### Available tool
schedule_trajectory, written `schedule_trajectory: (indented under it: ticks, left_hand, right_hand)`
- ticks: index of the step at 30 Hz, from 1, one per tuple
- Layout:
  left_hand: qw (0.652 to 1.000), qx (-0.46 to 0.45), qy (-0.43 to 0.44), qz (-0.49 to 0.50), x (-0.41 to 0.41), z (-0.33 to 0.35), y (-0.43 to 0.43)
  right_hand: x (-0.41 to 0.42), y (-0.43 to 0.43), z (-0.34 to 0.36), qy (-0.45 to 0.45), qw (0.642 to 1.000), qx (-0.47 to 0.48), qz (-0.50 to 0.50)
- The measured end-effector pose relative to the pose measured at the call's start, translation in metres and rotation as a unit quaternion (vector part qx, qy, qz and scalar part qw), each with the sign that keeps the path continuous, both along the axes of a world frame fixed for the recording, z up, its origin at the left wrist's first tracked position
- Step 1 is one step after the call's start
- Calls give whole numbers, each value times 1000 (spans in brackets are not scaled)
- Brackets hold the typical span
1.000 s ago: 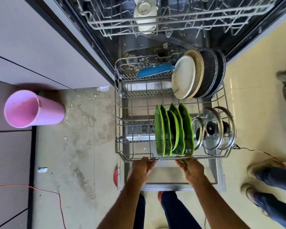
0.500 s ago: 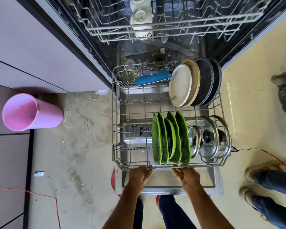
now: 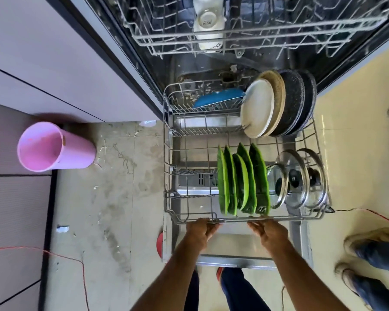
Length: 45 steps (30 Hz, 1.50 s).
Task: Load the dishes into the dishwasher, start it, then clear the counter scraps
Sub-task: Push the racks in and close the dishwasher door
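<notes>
The dishwasher's lower rack (image 3: pixel 167 167) is pulled out over the open door (image 3: pixel 236 262). In it stand several green plates (image 3: pixel 243 180), glass pot lids (image 3: pixel 299 178), a white plate (image 3: pixel 257 108) with tan and dark plates behind it, and a blue dish (image 3: pixel 218 97). My left hand (image 3: pixel 200 230) and my right hand (image 3: pixel 271 232) both grip the rack's front rail, fingers curled under the wire. The upper rack (image 3: pixel 256 39) holds white cups (image 3: pixel 208 21).
A pink bin (image 3: pixel 54 151) stands on the dirty floor at the left, by grey cabinet fronts (image 3: pixel 54 63). A red wire (image 3: pixel 65 257) runs across the floor. Another person's shoes and legs (image 3: pixel 368 254) are at the right. My own legs show below the door.
The lower rack has shifted a little towards me across the frames, both hands keeping their hold on its front rail. The view has tilted slightly.
</notes>
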<state>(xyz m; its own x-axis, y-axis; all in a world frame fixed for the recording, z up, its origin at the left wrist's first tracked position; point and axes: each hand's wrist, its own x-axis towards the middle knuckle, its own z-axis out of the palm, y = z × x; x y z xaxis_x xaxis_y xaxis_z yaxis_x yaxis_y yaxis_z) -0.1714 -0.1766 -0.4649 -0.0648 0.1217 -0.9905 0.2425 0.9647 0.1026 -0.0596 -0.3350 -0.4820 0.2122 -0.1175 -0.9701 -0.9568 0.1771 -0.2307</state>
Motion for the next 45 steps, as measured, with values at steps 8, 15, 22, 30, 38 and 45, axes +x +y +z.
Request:
schedule_trajectory:
  ticks: [8, 15, 22, 30, 38, 45]
  left_hand:
    - [1000, -11, -7, -3, 11, -3, -9]
    - [1000, 0, -8, 10, 6, -8, -12]
    - [997, -25, -70, 6, -9, -16, -8]
    - [942, 78, 43, -323, -86, -26, 78]
    - [818, 190, -57, -540, 3, -50, 184]
    - [726, 278, -43, -627, 6, -35, 185]
  right_hand:
    - [18, -2, 0, -13, 998, -14, 52]
    - [3, -14, -4, -24, 999, 21, 40]
    - [-33, 23, 0, -55, 995, 80, 28]
    - [-38, 32, -18, -70, 993, 80, 50]
    - [-37, 27, -29, -65, 992, 90, 62]
    - [-27, 16, -16, -45, 992, 111, 28]
